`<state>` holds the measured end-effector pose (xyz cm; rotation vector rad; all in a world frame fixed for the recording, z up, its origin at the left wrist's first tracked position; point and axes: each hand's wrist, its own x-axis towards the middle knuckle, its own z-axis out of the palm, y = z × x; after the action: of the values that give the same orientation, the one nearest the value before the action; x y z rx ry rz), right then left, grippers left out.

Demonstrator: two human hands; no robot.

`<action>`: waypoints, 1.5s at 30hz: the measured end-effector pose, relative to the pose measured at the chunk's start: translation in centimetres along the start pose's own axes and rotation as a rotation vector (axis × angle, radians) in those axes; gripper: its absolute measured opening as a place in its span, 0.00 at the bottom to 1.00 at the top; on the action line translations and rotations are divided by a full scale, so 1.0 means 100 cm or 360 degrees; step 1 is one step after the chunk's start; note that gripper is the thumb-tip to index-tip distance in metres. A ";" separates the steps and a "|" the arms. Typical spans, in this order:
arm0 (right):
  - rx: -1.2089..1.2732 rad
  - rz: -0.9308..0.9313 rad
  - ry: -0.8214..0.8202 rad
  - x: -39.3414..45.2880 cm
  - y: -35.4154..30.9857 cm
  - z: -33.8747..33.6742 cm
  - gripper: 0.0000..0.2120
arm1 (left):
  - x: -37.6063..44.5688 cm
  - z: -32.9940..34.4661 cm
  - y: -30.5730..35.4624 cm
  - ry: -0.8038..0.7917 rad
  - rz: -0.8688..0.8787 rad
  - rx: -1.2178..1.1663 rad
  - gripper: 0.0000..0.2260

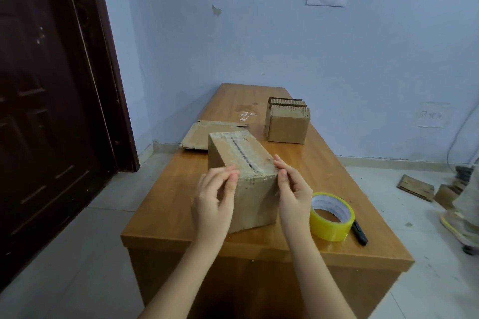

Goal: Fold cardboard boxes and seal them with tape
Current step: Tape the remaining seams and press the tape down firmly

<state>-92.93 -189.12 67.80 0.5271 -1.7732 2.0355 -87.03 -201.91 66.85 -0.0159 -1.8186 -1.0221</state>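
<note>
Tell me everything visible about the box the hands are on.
The box is plain brown cardboard, closed, with clear tape along its top seam. It stands on the wooden table near the front edge, turned at an angle. The left hand and right hand press its near top corners from either side.

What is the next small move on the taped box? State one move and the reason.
Probably smooth the tape end down over the near top edge of the box. The tape strip already runs along the top seam, and the left hand and right hand sit at the two near corners with fingertips on that edge. The tape roll lies set aside on the table, so no further strip seems under way.
</note>
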 end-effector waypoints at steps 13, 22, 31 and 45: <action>-0.1133 0.0705 -0.0649 0.066 -0.027 -0.002 0.22 | 0.038 -0.015 0.063 -0.0775 0.0131 0.0575 0.11; -0.1500 0.1181 -0.0886 0.092 -0.070 0.016 0.30 | 0.151 -0.062 -0.003 -0.0785 -0.0628 0.1306 0.15; -0.1244 0.1706 -0.0648 0.090 -0.056 0.022 0.29 | 0.157 -0.052 -0.006 -0.1194 -0.1796 0.0651 0.24; -0.0833 0.1633 -0.0719 0.108 -0.096 0.021 0.18 | 0.174 -0.059 0.017 -0.0963 -0.1803 0.0584 0.17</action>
<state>-97.07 -189.55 81.77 -0.1729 -3.1834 1.8902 -90.40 -211.89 81.95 1.1500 -2.6007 -1.5020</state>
